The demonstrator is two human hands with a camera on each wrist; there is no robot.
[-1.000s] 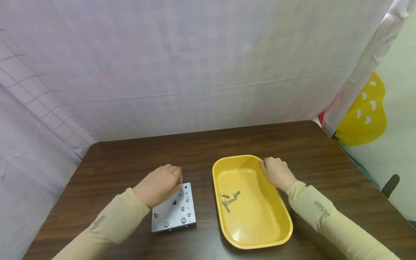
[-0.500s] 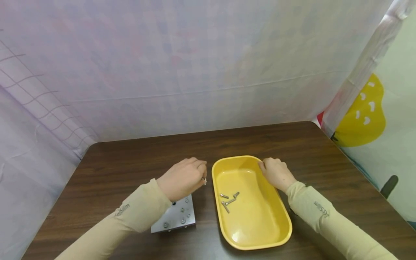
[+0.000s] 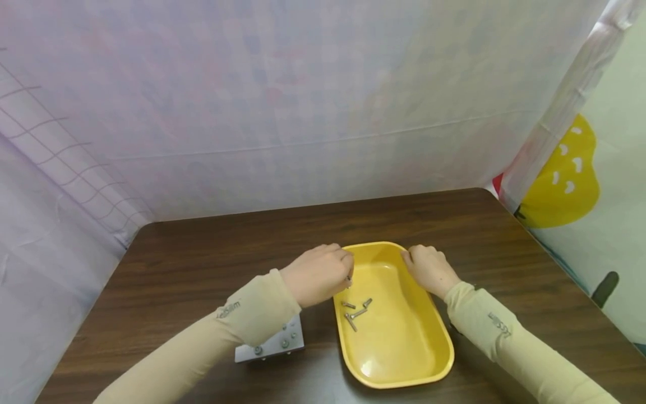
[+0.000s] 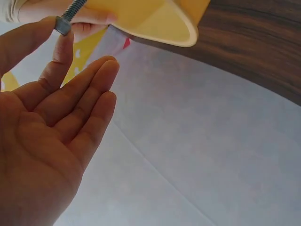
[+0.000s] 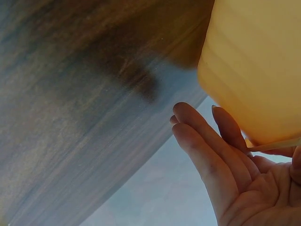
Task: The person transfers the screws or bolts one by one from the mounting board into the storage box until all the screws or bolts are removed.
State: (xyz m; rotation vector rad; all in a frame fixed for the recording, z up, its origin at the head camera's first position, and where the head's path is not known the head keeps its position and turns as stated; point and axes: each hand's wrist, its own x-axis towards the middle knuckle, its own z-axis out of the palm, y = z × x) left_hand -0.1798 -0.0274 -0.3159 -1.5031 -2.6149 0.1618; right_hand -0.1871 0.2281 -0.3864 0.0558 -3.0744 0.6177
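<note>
Between thumb and index finger, my left hand pinches a silver bolt by its hex head, the threaded end pointing away from the fingers. The hand hangs over the left rim of a yellow tray. In the left wrist view its other fingers extend loosely. My right hand grips the tray's far right rim, and the right wrist view shows that rim between thumb and index finger. Several loose silver bolts lie on the tray floor at its left side.
A silver metal plate with bolts set in it lies left of the tray, partly hidden under my left forearm. All stands on a dark wooden table with a pale curtain behind it.
My left hand has moved right, from over the metal plate to the tray's left rim, carrying the bolt. The right hand stays on the tray's rim.
</note>
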